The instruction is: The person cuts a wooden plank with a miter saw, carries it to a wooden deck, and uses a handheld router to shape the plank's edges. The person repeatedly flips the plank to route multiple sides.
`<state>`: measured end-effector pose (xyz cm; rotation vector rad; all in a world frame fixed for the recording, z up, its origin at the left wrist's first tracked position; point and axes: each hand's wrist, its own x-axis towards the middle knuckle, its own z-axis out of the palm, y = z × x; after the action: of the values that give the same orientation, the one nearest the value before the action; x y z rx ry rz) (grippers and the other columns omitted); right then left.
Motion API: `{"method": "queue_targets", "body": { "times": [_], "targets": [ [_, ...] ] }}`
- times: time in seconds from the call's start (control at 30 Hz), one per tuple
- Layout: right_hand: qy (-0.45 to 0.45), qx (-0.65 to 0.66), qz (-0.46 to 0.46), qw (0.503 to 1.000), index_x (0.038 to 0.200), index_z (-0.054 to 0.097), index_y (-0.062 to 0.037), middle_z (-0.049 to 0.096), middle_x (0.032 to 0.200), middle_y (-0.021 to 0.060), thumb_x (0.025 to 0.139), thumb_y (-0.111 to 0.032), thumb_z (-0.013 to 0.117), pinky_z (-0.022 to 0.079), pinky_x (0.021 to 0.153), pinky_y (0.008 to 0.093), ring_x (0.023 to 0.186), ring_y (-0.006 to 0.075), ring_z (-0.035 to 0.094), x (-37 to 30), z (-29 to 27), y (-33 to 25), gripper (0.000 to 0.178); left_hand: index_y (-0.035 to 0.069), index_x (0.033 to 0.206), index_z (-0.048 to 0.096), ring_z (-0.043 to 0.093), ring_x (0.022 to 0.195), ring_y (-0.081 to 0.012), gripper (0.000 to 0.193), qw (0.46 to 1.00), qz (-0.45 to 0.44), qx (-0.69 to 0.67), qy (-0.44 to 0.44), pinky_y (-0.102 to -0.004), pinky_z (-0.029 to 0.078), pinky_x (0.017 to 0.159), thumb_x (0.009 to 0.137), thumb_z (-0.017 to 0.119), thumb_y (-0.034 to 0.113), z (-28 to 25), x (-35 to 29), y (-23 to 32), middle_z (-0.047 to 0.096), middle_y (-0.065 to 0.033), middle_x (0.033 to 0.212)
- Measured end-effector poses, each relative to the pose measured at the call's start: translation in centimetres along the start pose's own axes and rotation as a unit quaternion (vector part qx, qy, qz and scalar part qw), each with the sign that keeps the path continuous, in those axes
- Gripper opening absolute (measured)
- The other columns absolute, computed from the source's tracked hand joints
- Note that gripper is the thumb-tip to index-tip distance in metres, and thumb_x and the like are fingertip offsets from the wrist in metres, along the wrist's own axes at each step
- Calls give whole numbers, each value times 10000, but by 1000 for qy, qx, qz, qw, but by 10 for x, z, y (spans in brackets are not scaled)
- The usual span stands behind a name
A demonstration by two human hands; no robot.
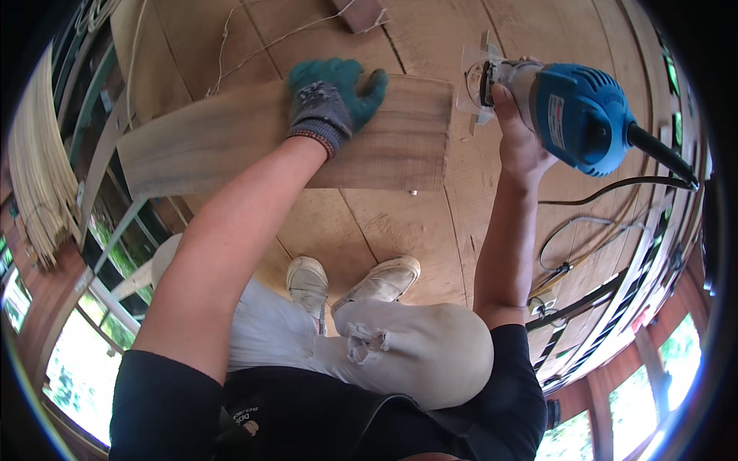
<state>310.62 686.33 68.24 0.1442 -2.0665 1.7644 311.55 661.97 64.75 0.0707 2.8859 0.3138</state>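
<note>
A brown wooden board (384,142) lies crosswise on the plank floor in front of my feet. My left hand (330,100), in a teal and grey work glove, bears down on the board, its fingers bent over the far edge and the thumb pointing right. To the right, my bare right hand (523,134) is wrapped round the grey body of a trim router (584,115) with a blue motor housing. The router is tilted on its side, its clear base (470,81) facing the board's right end but apart from it. Its bit cannot be made out.
The router's black cord (661,154) runs off to the right, where more cables (569,265) lie on the floor (400,227). A small wood block (360,14) and thin string lie beyond the board. Bundled wood strips (38,169) stand far left. My shoes (380,280) are close to the board.
</note>
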Motion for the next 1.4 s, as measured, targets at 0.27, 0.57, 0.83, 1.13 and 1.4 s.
{"method": "queue_targets", "body": {
  "times": [0.27,0.57,0.83,1.13,1.4],
  "targets": [
    [42,0,106,993,1385,493,-59,612,1279,99,763,-168,915,449,1066,396,1198,235,582,-99,-87,-54,759,108,1117,677,651,1057,-317,550,991,56,-51,106,-469,454,962,872,655,600,28,-3,-19,716,-140,1100],
    [80,-85,64,991,1376,467,-70,602,1308,135,727,-226,930,494,1032,398,1228,266,592,-184,-126,-93,812,147,1611,294,123,1561,-473,1103,957,218,157,-110,-647,147,1228,752,801,619,-15,-101,-45,128,-215,1705],
    [109,-41,87,989,1377,478,-81,584,1327,110,722,-217,934,495,1024,398,1218,245,583,-183,-131,-89,810,241,1667,142,55,1561,-514,1098,925,163,253,-231,-701,151,1208,806,823,256,-16,-125,-54,12,-184,1729],
    [118,-56,106,986,1364,493,-63,583,1321,99,727,-226,927,498,1012,397,1201,241,587,-191,-136,-91,788,111,1482,492,570,1289,-416,670,965,241,35,-94,-445,490,1066,860,742,127,-105,-99,-82,544,-238,1459],
    [150,-12,101,983,1364,489,-58,581,1324,107,724,-234,929,493,1020,404,1205,245,585,-201,-140,-92,796,10,1365,569,704,953,-449,493,970,153,133,-133,-456,567,820,957,694,255,-202,-59,-61,716,-277,1042]
  ]
}}
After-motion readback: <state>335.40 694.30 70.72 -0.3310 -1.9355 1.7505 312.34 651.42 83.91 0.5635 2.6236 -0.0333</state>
